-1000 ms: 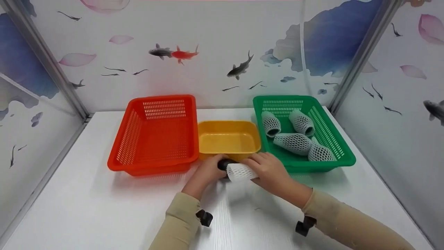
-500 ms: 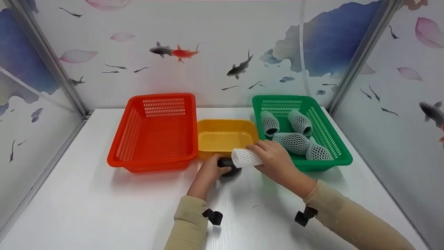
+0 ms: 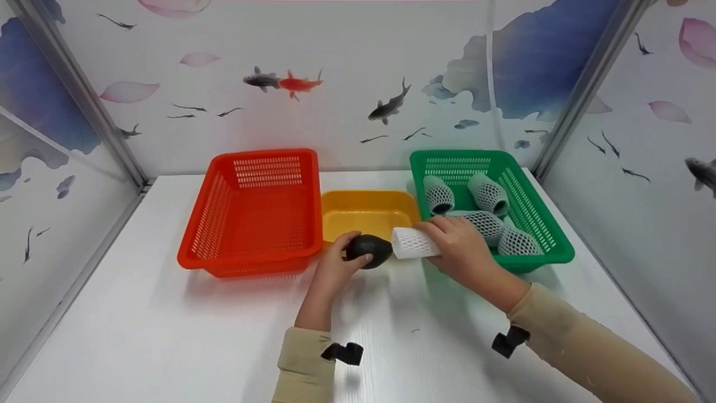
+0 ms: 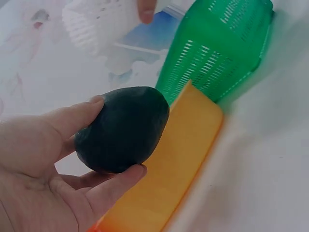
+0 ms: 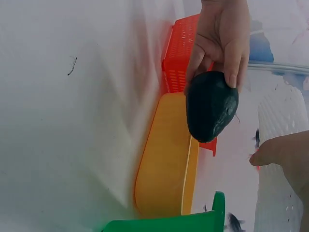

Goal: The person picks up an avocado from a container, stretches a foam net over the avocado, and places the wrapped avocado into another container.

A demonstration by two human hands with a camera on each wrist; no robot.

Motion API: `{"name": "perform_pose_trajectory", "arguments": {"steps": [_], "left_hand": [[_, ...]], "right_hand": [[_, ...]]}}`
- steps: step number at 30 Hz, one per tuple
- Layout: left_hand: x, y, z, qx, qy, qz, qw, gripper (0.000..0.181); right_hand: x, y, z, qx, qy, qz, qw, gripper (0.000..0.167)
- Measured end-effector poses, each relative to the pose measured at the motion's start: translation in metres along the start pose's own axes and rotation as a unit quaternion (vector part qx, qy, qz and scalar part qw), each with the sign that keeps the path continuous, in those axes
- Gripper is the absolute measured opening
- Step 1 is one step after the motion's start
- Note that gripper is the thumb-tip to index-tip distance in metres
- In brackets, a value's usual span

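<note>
My left hand (image 3: 334, 271) holds a dark avocado (image 3: 369, 251) by its blunt end, thumb on one side and fingers on the other. The avocado's narrower end points right, toward the open mouth of a white foam net sleeve (image 3: 413, 243). My right hand (image 3: 461, 246) grips that sleeve near its far end. In the left wrist view the whole avocado (image 4: 123, 129) shows bare, apart from the sleeve (image 4: 99, 24). The right wrist view has the avocado (image 5: 211, 106) hanging from the left hand's fingertips, with the sleeve (image 5: 282, 159) at the right edge.
A red basket (image 3: 193, 246) stands at the left, with nothing visible in it. Between it and a green basket (image 3: 559, 254) sits a yellow bin (image 3: 369, 197), partly behind the hands. Several net-sleeved items (image 3: 489, 193) lie in the green basket. A tiny dark scrap (image 5: 72, 66) lies on the white table.
The sleeve has come off the avocado and moved right and up with my right hand. My left hand has lifted the avocado slightly, and it is now fully exposed.
</note>
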State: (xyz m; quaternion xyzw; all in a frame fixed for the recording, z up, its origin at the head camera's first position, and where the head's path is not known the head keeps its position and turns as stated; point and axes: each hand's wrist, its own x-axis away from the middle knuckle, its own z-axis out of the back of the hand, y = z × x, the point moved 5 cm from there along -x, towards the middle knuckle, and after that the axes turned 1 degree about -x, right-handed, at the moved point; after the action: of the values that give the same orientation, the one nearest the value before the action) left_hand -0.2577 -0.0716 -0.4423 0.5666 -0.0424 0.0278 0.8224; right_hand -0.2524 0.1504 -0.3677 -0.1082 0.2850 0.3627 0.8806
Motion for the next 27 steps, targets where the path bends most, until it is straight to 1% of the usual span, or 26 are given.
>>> {"name": "perform_pose_trajectory", "arguments": {"steps": [3, 5, 9, 14, 18, 24, 27], "left_hand": [[0.002, 0.006, 0.007, -0.001, 0.018, -0.014, 0.9997, 0.058], [0.003, 0.009, 0.011, 0.0, 0.021, -0.023, 0.9995, 0.058], [0.007, 0.017, 0.017, -0.003, 0.01, -0.042, 0.999, 0.058], [0.012, 0.025, 0.023, -0.014, 0.003, -0.063, 0.9979, 0.056], [0.015, 0.029, 0.025, -0.009, -0.007, -0.067, 0.9977, 0.054], [0.018, 0.031, 0.023, -0.011, -0.024, -0.065, 0.9975, 0.054], [0.019, 0.03, 0.022, 0.003, -0.028, -0.064, 0.9976, 0.054]], "right_hand": [[0.0, 0.003, -0.003, 0.002, -0.01, -0.013, 0.9999, 0.053], [0.0, 0.005, -0.005, 0.001, -0.021, -0.021, 0.9996, 0.052], [-0.001, 0.009, -0.01, 0.003, -0.039, -0.031, 0.9987, 0.051], [-0.002, 0.011, -0.015, 0.011, -0.052, -0.03, 0.9981, 0.054], [-0.004, 0.009, -0.02, 0.02, -0.062, -0.021, 0.9977, 0.052], [-0.009, 0.002, -0.031, 0.027, -0.095, -0.023, 0.9949, 0.053], [-0.012, -0.002, -0.034, 0.024, -0.102, -0.019, 0.9943, 0.053]]}}
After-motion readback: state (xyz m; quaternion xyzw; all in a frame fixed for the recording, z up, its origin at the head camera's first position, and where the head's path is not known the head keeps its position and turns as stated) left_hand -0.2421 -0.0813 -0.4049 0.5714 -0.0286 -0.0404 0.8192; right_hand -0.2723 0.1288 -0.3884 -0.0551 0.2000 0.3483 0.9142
